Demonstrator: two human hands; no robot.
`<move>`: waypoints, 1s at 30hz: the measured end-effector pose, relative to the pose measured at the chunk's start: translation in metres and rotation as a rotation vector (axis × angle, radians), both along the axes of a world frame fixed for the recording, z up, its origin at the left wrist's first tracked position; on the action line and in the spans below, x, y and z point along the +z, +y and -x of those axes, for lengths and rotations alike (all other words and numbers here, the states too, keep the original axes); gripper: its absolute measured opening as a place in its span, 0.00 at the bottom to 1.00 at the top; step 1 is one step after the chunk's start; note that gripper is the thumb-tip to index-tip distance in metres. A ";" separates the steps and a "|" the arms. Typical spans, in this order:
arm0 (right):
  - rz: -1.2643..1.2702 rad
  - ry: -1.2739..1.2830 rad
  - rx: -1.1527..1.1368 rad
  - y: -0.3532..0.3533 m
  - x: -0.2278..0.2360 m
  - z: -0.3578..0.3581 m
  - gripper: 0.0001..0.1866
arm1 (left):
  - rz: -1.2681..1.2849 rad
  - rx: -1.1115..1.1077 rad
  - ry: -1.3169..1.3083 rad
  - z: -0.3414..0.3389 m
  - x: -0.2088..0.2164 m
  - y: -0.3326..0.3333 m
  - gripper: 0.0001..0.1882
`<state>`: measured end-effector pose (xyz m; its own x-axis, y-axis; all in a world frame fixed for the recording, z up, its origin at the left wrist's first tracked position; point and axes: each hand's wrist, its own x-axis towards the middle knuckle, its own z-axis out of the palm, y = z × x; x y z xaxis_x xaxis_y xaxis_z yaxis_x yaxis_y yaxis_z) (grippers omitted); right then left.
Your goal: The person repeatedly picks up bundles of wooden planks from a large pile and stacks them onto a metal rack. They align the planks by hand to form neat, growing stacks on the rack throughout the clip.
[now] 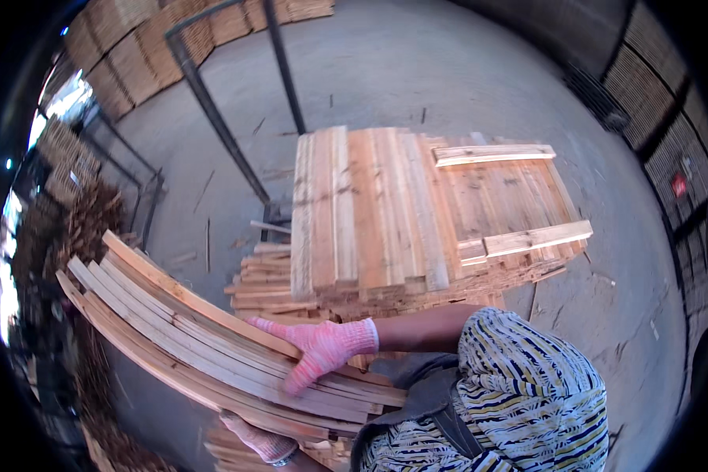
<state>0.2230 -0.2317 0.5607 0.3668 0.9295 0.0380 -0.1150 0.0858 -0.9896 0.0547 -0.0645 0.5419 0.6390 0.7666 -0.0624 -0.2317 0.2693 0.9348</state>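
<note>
A bundle of several long wooden boards point(189, 330) slants from the left to the front of my body, its near ends close to my dark apron point(417, 409). My right hand point(326, 352), in a pink knitted glove, lies across the top with thumb and fingers spread over the boards. Below it, my left hand point(261, 440), in a paler glove, grips the bundle's lower edge; its fingers are partly hidden under the wood. Beyond my right arm stands a stack of boards point(370, 204), with two short wooden battens point(539, 236) laid across its right part.
More loose boards point(267, 283) are piled left of the stack. A dark metal frame point(220, 118) rises behind them. Wood stacks point(157, 47) line the back left, and slatted stacks point(641, 86) stand at the right. Scraps lie on the concrete floor point(433, 71).
</note>
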 end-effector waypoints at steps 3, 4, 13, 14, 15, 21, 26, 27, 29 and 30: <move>-0.152 -0.073 -0.169 -0.040 0.000 -0.016 0.73 | 0.015 -0.138 -0.079 -0.040 -0.032 -0.001 0.43; -0.107 0.082 -0.151 -0.063 0.019 -0.020 0.75 | -0.006 -0.205 -0.140 -0.057 -0.038 0.001 0.41; -0.166 -0.617 -0.566 -0.194 0.078 -0.120 0.77 | -0.089 -0.448 -0.348 -0.230 0.044 -0.102 0.32; -0.179 -0.651 -0.562 -0.201 0.081 -0.133 0.77 | -0.145 -0.435 -0.365 -0.243 0.050 -0.112 0.31; -0.183 -0.691 -0.575 -0.211 0.078 -0.147 0.77 | -0.194 -0.436 -0.386 -0.264 0.055 -0.119 0.29; -0.045 -0.344 -0.530 -0.223 0.003 -0.173 0.79 | -0.510 -0.876 -0.220 -0.299 0.024 -0.110 0.46; -0.026 -0.233 -0.648 -0.221 -0.055 -0.172 0.79 | -0.591 -1.063 -0.311 -0.319 -0.012 -0.114 0.38; -0.024 -0.189 -0.667 -0.219 -0.055 -0.171 0.78 | -0.358 -1.110 -0.362 -0.319 -0.020 -0.115 0.37; -0.023 -0.106 -0.700 -0.216 -0.046 -0.166 0.76 | -0.652 -1.030 -0.211 -0.334 -0.059 -0.100 0.36; -0.073 -0.276 -0.811 -0.218 -0.062 -0.175 0.71 | -0.594 -1.020 -0.189 -0.346 -0.064 -0.111 0.35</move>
